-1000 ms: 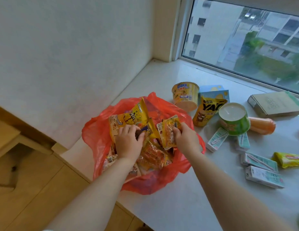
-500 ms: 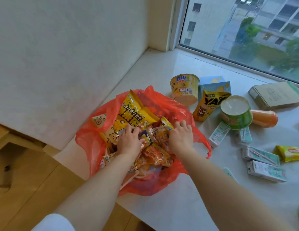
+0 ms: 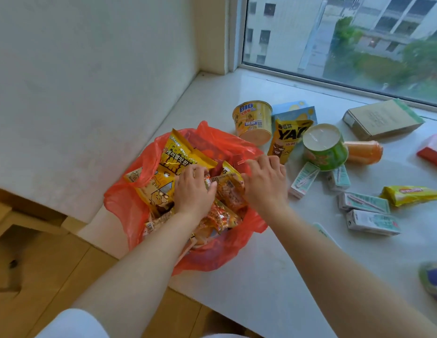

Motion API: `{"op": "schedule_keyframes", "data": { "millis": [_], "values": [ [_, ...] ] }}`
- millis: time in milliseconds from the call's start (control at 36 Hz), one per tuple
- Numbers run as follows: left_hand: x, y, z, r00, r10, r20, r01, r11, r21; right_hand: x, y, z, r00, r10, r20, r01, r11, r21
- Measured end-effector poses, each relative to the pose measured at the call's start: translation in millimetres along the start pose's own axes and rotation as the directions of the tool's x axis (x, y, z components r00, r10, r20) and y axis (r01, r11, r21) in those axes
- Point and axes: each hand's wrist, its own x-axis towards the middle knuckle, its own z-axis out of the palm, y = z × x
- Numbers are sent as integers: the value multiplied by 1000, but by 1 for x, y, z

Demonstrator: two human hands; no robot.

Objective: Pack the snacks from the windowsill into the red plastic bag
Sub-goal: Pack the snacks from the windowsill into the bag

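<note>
While both hands are inside the red plastic bag (image 3: pixel 129 203) at the near left edge of the windowsill (image 3: pixel 261 276), the left hand (image 3: pixel 194 191) presses with curled fingers on the packets; whether it grips one, I cannot tell. The right hand (image 3: pixel 265 181) pinches an orange snack packet (image 3: pixel 231 189). Cups and cartons lie to the right.

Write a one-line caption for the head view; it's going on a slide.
Both hands, left and right, press snack packets into the red plastic bag on the white windowsill.
</note>
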Motion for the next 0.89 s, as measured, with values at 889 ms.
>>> {"op": "schedule_keyframes", "data": {
  "millis": [889],
  "values": [
    [-92,246,153,640,323,698,-549,827,120,-132,326,4,827,286,484,-268,957,-107]
  ]
}}
